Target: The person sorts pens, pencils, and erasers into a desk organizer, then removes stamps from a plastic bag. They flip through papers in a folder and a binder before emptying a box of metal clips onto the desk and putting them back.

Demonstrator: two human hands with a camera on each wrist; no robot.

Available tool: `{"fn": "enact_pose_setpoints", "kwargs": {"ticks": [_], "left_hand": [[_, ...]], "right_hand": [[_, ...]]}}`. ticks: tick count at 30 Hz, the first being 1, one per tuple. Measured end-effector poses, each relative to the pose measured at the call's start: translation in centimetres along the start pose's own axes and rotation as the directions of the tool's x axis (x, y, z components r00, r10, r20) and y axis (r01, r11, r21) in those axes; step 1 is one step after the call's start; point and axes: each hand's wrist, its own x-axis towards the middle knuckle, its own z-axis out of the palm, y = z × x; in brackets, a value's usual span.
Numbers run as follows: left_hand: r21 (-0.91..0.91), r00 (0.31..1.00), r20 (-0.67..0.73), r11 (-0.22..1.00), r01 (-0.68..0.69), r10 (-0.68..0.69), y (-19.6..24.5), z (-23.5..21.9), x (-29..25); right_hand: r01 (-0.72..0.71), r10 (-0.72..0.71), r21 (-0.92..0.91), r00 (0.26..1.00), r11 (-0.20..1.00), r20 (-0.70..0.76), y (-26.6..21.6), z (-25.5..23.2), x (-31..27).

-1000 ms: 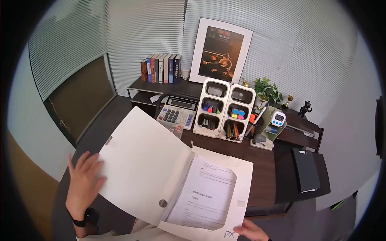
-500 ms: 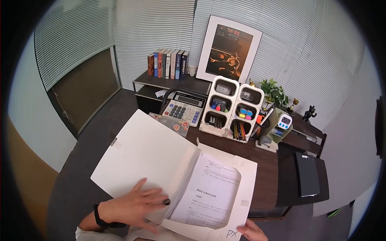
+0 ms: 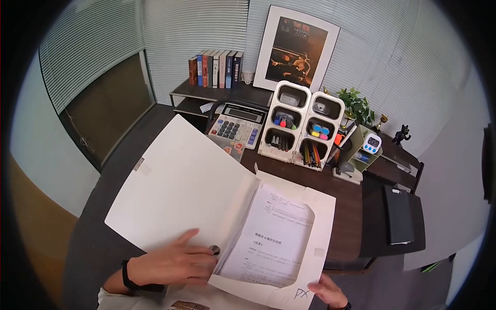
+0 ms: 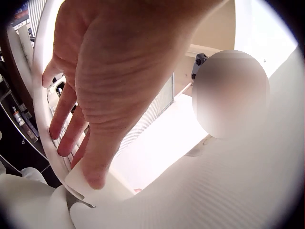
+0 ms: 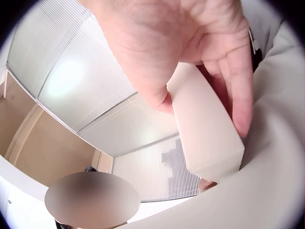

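Observation:
A white file box [image 3: 321, 227] lies with its lid [image 3: 170, 191] swung out to the left, and a stack of printed papers [image 3: 271, 232] rests inside. My left hand [image 3: 178, 262] is on the lower part of the lid near the round dark hole [image 3: 214, 250], fingers spread; in the left wrist view the left hand [image 4: 114, 76] has its fingers extended along the white board. With my right hand [image 3: 329, 292] I grip the box's lower right corner, beside the letters "PX". The right wrist view has the right hand [image 5: 190, 52] with thumb and fingers on either side of the box edge [image 5: 205, 119].
Behind the box stand a calculator [image 3: 236, 125], white organizers [image 3: 274, 135] with pens and markers, a stapler [image 3: 347, 173] and a small timer [image 3: 371, 143]. A black folder [image 3: 399, 217] lies at the right. Books [image 3: 214, 70] and a framed poster [image 3: 297, 49] stand farther back.
My left hand has moved from the lid's outer left edge across to its lower part near the hole. The right hand keeps its grip on the corner. The head view has shifted slightly.

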Motion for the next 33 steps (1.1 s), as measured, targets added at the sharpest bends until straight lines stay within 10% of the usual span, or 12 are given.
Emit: {"fn": "enact_pose_setpoints", "kwargs": {"ticks": [19,28,33], "left_hand": [[-0.012,0.994,-0.098,0.999,-0.044,0.042,-0.8,1.9,1.9],[0.000,0.898,-0.252,0.928,0.372,-0.360,-2.4,-2.5,-2.6],[-0.060,0.919,-0.070,0.921,0.385,-0.388,-4.0,-4.2,-4.1]], "right_hand": [[0.037,-0.032,-0.115,0.998,0.993,0.047,0.2,-0.6,0.1],[-0.096,0.097,-0.026,0.995,0.995,0.017,-0.2,-0.5,0.0],[-0.083,0.089,-0.085,0.994,0.993,0.062,-0.7,-0.1,0.5]]}}
